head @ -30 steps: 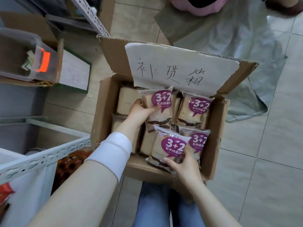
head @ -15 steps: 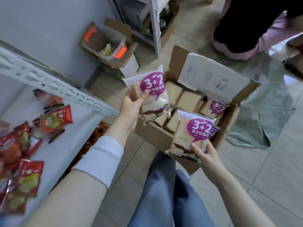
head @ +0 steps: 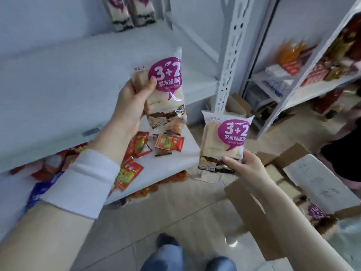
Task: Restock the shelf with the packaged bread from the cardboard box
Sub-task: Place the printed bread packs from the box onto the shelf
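a: right, two packets are up in the air at once. the left grip has its thumb curled over the face of one bread packet and holds it upright in front of the white shelf board.
b: and the right grip?
a: it's pinching the bottom edge of a second bread packet, lower and further right, just past the corner of the lower shelf, above the floor tiles.
b: both purple "3+2" labels face us. what's on that lower shelf?
a: loose red snack sachets, scattered, some beside the white cuff of the left arm.
b: and the cardboard box?
a: on the floor at the right, flaps open, with a white paper sheet of blurred handwriting on one flap. one more purple-label packet shows inside.
b: up top, two like packets stand side by side on a higher board, left of the perforated white upright.
a: beyond that upright there's another rack with blurred orange and red goods — and someone in dark and pink clothing at the right edge.
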